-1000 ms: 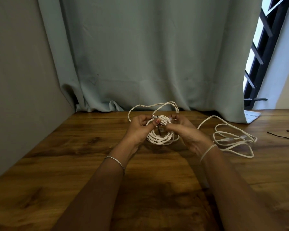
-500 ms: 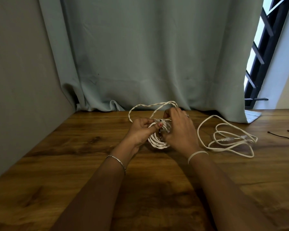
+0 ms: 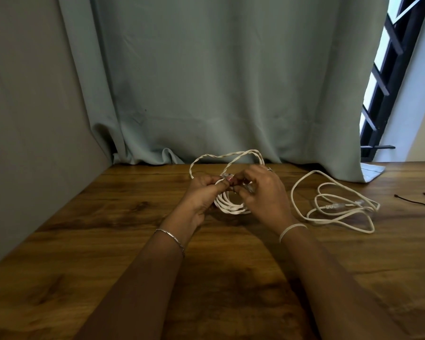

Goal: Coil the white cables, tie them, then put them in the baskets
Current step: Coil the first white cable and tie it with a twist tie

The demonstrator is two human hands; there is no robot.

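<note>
A white cable coil [image 3: 231,208] hangs between both hands just above the wooden table [image 3: 108,241]. My left hand [image 3: 201,197] pinches the top of the coil with thumb and fingers. My right hand [image 3: 263,192] curls over the coil's right side, its fingertips meeting the left hand's at the top. A twisted loop of white cable [image 3: 221,157] rises behind the hands. A second white cable [image 3: 334,204] lies loose and uncoiled on the table to the right. No basket is in view.
Thin black ties [image 3: 417,202] lie on the table at the far right. A grey-green curtain [image 3: 219,82] hangs along the table's back edge, a grey wall [image 3: 22,119] bounds the left side, and a barred window [image 3: 388,69] stands at the upper right.
My right hand rolled over the coil from beside it, back of the hand now facing up, and its fingertips work at the top. The left hand kept its pinch.
</note>
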